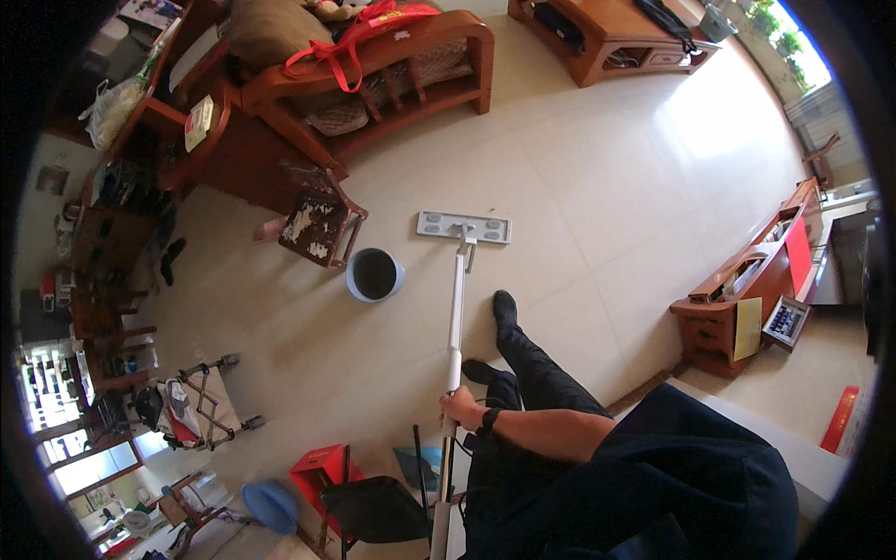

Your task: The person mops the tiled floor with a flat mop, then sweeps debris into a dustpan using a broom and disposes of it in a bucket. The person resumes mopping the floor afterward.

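Observation:
My right hand (462, 408), with a dark band on its wrist, is closed around the pale pole (456, 301) of a flat mop. The pole slants down from the bottom edge of the picture to a rectangular grey mop head (464, 228), which lies flat on the tiled floor ahead of my feet. A light blue bucket (375, 275) with a dark inside stands left of the mop head. Beside the bucket is a small wooden chair (311, 227) with a worn, peeling seat. My left hand is out of view, and the pole's upper end runs past the picture's edge.
A wooden sofa (420, 49) and a low wooden table (602, 35) stand at the top. Along the right runs a wooden cabinet (749, 273). A black folding chair (378, 507), a red box (325, 483) and a folding cart (203, 406) stand lower left.

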The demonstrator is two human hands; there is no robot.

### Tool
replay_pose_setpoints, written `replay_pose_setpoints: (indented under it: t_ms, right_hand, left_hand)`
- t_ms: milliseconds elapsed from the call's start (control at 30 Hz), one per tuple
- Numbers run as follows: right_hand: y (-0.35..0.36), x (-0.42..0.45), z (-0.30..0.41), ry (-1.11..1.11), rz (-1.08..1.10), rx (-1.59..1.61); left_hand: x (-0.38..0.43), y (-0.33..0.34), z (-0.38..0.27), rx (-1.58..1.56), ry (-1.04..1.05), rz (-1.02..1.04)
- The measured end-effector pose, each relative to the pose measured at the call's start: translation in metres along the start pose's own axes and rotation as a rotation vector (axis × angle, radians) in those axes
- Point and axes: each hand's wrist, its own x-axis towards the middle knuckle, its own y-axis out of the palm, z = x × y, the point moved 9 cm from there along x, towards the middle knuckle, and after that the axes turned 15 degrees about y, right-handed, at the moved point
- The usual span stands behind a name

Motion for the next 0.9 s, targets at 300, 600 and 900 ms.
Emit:
replay_pose_setpoints:
  t_ms: [300, 600, 900]
  right_hand:
    - [0.049, -0.081, -0.003, 0.048, -0.089, -0.13]
    - [0.026, -0.041, -0.007, -0.113, -0.191, -0.337]
    - [0.029, -0.044, -0.003, -0.027, -0.229, -0.325]
  left_hand:
    - [-0.028, -0.025, -0.029, 0.853, 0.191, 0.253]
    - [-0.021, -0.001, -0.077, 0.355, 0.176, -0.062]
    - [-0.009, 0.031, -0.13, 0.492, 0.087, 0.086]
